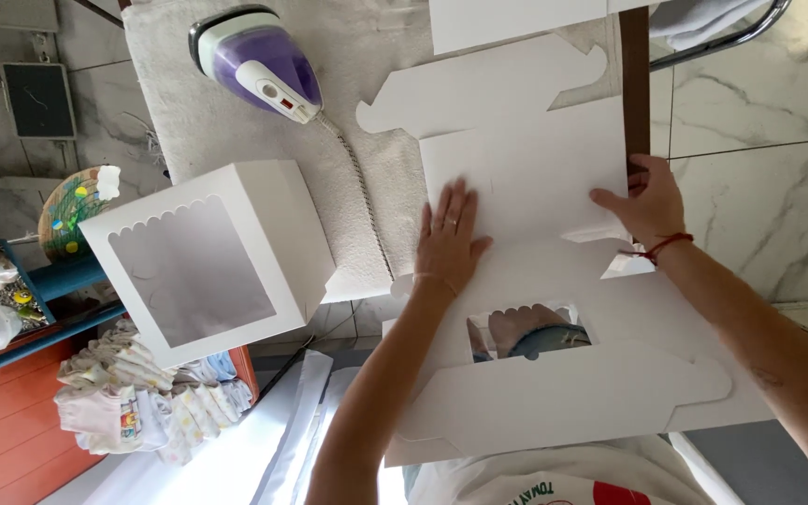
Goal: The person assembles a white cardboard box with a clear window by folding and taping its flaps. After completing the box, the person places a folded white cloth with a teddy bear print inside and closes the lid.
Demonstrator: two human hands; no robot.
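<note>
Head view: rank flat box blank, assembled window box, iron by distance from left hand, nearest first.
1. Flat box blank: directly under the left hand.
2. Assembled window box: on the hand's left, apart from it.
3. Purple iron: farthest, up-left on the towel.

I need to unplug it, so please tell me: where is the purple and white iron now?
In the head view, the iron sits at the upper left on the towel-covered board, above the assembled white window box and left of the flat cardboard sheet.
</note>
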